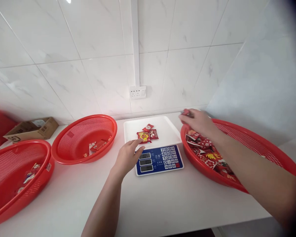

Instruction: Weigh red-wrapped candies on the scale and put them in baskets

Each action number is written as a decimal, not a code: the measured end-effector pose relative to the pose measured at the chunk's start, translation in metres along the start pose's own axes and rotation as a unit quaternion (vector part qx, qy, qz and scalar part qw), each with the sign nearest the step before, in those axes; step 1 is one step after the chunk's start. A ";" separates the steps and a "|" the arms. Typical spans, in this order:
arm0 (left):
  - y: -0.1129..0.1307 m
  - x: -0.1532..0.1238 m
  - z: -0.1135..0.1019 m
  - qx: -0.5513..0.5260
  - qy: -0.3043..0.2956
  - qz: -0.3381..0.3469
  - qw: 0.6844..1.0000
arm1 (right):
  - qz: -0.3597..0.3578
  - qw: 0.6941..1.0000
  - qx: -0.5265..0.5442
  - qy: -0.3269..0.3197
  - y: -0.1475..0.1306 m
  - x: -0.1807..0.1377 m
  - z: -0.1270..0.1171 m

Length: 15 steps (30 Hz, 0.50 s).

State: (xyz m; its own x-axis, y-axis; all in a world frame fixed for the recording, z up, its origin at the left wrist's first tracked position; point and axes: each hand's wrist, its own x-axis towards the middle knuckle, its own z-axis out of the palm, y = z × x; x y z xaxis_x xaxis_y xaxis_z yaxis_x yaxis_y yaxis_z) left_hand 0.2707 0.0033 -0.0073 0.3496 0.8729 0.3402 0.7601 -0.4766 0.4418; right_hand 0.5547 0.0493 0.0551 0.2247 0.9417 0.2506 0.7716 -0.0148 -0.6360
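A white electronic scale (pixel 160 160) with a blue keypad stands on the counter. Its white tray (pixel 166 126) carries three small red snack packets (pixel 147 134). My left hand (pixel 127 156) rests at the tray's front left corner, its fingers reaching toward the nearest packet, holding nothing. My right hand (pixel 197 121) hovers over the far left rim of a red basket (pixel 251 138) filled with several red packets (pixel 207 152). Its fingers are pinched on a red packet (pixel 185 113).
Two more red mesh baskets sit to the left, a middle basket (pixel 71 131) and a near-left basket (pixel 12 154), each with a few packets. A cardboard box (pixel 32 129) stands by the tiled wall. A wall socket (pixel 137 92) is above the scale.
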 end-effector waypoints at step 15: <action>0.001 0.000 -0.003 -0.012 -0.009 0.007 1.000 | 0.001 0.978 0.203 -0.042 -0.026 0.031 0.117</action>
State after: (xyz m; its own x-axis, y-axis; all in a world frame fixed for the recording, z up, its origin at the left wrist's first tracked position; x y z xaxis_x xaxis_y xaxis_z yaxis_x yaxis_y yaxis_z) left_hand 0.2703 0.0028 -0.0042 0.3699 0.8682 0.3306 0.7422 -0.4902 0.4569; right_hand 0.4720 0.1180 -0.0060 0.1625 0.9665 0.1987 0.4665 0.1022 -0.8786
